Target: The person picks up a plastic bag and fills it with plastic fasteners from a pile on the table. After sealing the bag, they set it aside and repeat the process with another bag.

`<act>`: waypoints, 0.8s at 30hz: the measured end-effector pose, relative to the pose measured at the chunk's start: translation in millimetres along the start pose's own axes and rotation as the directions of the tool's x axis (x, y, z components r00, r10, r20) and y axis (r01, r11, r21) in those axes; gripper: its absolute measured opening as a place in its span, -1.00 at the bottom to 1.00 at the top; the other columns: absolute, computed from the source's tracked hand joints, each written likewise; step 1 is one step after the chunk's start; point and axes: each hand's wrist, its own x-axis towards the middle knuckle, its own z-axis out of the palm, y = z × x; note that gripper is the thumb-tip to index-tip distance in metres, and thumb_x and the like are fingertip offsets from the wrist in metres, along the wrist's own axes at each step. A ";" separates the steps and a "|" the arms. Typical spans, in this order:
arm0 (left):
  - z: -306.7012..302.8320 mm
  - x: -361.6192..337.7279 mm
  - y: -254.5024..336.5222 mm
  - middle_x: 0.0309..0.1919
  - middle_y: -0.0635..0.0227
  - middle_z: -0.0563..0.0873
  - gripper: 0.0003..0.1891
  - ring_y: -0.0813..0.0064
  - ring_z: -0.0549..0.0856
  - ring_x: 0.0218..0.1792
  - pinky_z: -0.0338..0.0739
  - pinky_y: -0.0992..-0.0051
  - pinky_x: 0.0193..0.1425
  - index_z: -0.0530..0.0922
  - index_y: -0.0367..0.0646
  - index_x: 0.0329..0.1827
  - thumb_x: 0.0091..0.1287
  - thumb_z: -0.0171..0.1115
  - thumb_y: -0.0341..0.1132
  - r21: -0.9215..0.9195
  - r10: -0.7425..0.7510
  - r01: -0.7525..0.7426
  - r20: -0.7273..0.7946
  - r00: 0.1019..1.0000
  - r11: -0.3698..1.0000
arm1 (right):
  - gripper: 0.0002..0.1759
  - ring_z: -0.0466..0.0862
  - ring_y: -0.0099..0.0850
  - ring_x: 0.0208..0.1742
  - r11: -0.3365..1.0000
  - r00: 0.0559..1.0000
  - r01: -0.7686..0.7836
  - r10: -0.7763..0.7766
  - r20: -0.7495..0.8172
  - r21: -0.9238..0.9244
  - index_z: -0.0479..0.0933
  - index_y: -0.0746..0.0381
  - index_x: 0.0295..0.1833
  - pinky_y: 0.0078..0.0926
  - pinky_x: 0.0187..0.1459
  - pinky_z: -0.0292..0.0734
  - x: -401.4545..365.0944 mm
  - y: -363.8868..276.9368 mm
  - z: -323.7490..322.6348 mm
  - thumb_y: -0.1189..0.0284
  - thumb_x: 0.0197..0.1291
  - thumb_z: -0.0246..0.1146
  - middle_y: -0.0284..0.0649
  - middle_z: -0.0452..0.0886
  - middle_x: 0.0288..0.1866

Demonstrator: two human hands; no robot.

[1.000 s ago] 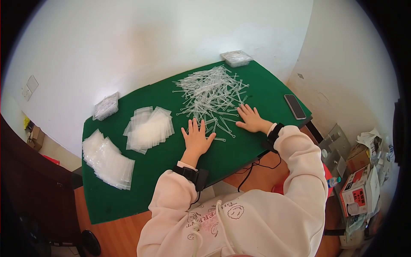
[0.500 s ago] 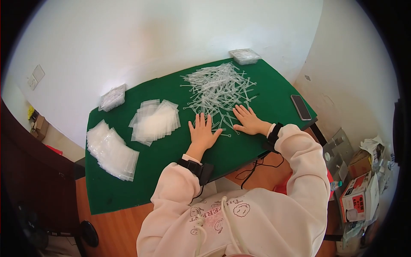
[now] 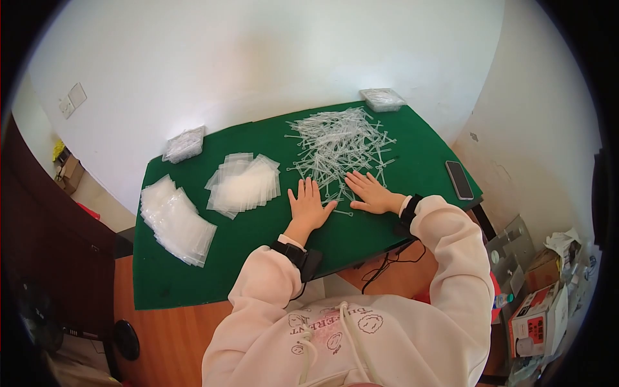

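Observation:
My left hand (image 3: 308, 205) lies flat, palm down, at the near edge of a loose pile of thin clear plastic sticks (image 3: 335, 138), some with small looped ends. Its thumb points right, close to a few stray sticks. On the other side of those strays, my right hand (image 3: 374, 195) rests palm down with fingers stretched toward the left, their tips at the pile's lower edge. Neither hand grips anything. Left of the pile lie a fanned stack of clear plastic bags (image 3: 244, 186) and, nearer the left edge, a second stack of bags (image 3: 177, 222).
A green-covered table (image 3: 258, 251) carries everything. Clear boxes stand along the wall: a left box (image 3: 184, 144) and a right box (image 3: 383, 99). A phone (image 3: 459, 180) lies near the right edge. Cartons (image 3: 535, 322) sit on the right; black cables (image 3: 387, 271) hang below the front edge.
The camera view has shifted, so the table sits slightly lower and further right. My right hand has come a little closer to the left one. Both hands stay flat on the table.

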 end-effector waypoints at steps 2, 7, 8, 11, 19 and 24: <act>-0.2 -4.0 1.1 0.37 0.05 0.06 -0.18 0.16 0.00 0.41 -0.15 -0.07 0.34 0.08 -0.31 0.34 0.23 -0.13 0.22 -0.006 -0.003 0.004 0.087 0.996 1.000 | -0.16 -0.17 -0.10 0.47 1.000 1.000 -0.001 0.001 0.000 0.017 -0.10 0.29 0.40 -0.02 0.36 -0.24 -0.4 1.2 -1.5 -0.10 0.23 -0.15 0.00 -0.12 0.45; -1.8 4.0 -4.3 0.35 0.07 0.14 -0.26 0.15 0.05 0.39 -0.09 -0.06 0.33 0.13 -0.31 0.32 0.27 -0.09 0.12 -0.183 -0.090 0.072 -0.094 0.991 0.981 | -0.27 0.12 -0.11 0.37 0.993 0.980 0.035 -0.011 -0.197 0.116 0.15 0.33 0.30 -0.18 0.31 0.02 31.3 30.8 -18.1 0.03 0.17 0.06 0.02 0.15 0.34; -2.0 6.8 -7.0 0.33 0.10 0.18 -0.30 0.14 0.07 0.38 -0.06 -0.05 0.33 0.16 -0.29 0.30 0.28 -0.07 0.09 -0.226 -0.082 0.048 -0.140 0.987 0.973 | -0.32 0.24 -0.12 0.32 0.987 0.960 0.059 -0.016 -0.279 0.148 0.24 0.33 0.25 -0.22 0.27 0.13 36.2 37.0 -17.7 0.10 0.15 0.13 0.02 0.26 0.29; -1.8 6.7 -11.8 0.30 0.14 0.26 -0.38 0.13 0.12 0.36 -0.01 -0.02 0.32 0.23 -0.27 0.27 0.29 -0.04 0.02 -0.315 -0.110 0.027 -0.249 0.962 0.949 | -0.48 0.44 -0.20 0.09 0.891 0.904 -0.019 0.209 -0.373 0.453 0.42 0.31 0.06 -0.31 0.09 0.32 46.1 23.9 -31.2 0.16 0.10 0.20 -0.03 0.46 0.05; -1.4 4.7 -14.6 0.15 0.23 0.44 -0.59 0.19 0.35 0.22 0.14 0.03 0.26 0.45 -0.19 0.06 0.26 0.04 -0.11 -0.098 0.044 -0.062 -0.178 0.983 0.993 | -0.81 0.57 -0.25 -0.27 0.878 0.849 -0.036 0.278 -0.448 0.477 0.58 0.25 -0.32 -0.32 -0.23 0.46 69.6 2.3 -7.3 0.37 -0.04 0.27 -0.19 0.59 -0.39; -16.0 9.6 -17.0 -0.15 0.26 0.57 -0.76 0.19 0.54 -0.10 0.38 0.19 0.02 0.54 -0.17 -0.18 0.20 0.12 -0.22 -0.330 0.041 -0.082 -0.128 0.991 0.940 | -0.87 0.53 -0.19 -0.31 0.944 0.879 -0.026 0.178 -0.443 0.328 0.57 0.23 -0.38 -0.32 -0.28 0.43 62.3 9.3 0.1 0.46 -0.12 0.26 -0.19 0.53 -0.46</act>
